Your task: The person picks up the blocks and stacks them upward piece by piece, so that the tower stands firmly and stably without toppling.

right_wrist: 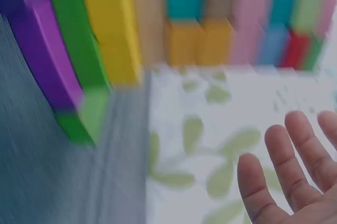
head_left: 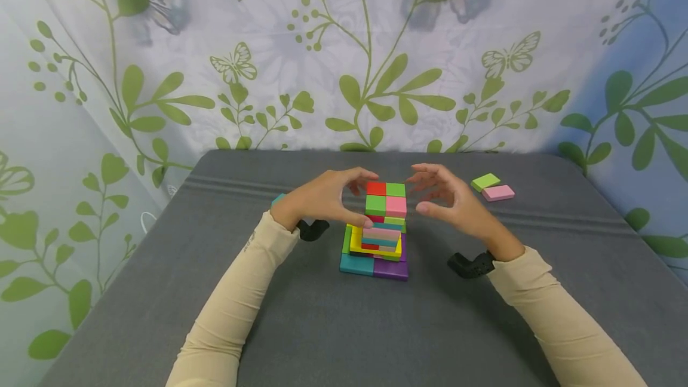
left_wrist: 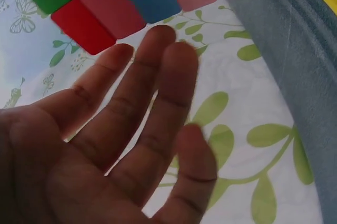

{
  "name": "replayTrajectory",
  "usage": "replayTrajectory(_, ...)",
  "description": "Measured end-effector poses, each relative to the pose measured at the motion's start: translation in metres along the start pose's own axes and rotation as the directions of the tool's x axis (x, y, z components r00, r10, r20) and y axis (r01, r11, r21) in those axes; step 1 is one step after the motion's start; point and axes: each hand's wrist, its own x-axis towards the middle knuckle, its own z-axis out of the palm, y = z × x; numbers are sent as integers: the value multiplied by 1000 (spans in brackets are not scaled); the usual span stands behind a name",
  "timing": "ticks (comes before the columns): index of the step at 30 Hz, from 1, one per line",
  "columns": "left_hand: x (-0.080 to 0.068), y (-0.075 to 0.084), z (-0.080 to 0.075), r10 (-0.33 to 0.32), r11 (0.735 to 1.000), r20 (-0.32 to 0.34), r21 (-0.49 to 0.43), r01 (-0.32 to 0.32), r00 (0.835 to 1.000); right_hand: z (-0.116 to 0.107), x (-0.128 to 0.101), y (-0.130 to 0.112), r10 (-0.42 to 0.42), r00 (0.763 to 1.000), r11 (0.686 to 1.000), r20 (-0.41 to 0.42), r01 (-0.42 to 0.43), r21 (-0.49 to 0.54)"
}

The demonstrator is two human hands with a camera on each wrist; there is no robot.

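A tower of colored blocks stands on the grey table, with teal and purple blocks at its wide base and red, green and pink ones on top. My left hand curves around its left side, the thumb overlapping the tower in the head view. In the left wrist view, spread fingertips lie close to the upper blocks; contact cannot be told. To the right, my right hand is held apart with relaxed fingers. Its view shows the stacked layers blurred, and nothing in the hand.
A light green block and a pink block lie together at the right rear of the grey table. A teal object is partly hidden behind the left wrist. A leaf-patterned curtain hangs behind the table.
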Motion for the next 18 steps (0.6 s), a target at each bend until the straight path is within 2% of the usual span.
replayTrajectory(4, 2, -3, 2, -15, 999, 40, -30, 17, 999, -31, -3, 5, 30, 994, 995, -100, -40, -93)
replayTrajectory(6, 2, -3, 3, -17, 999, 52, -48, 19, 998, -47, -8, 12, 70, 985, 985, -157, -93, -143)
replayTrajectory(9, 2, -4, 4, -22, 998, 68, -59, 26, 997, -71, -18, 28, 149, 959, 962, -241, -197, -189)
replayTrajectory(13, 3, -6, 4, -21, 998, 84, -57, 26, 996, -94, -35, 52, 271, 902, 896, -336, -364, -254)
replayTrajectory(16, 4, -8, 4, -19, 998, 96, -59, 25, 995, -104, -46, 68, 342, 851, 823, -398, -476, -311)
replayTrajectory(18, 5, -8, 4, -27, 998, 103, -52, 32, 994, -108, -53, 75, 383, 815, 784, -435, -536, -313)
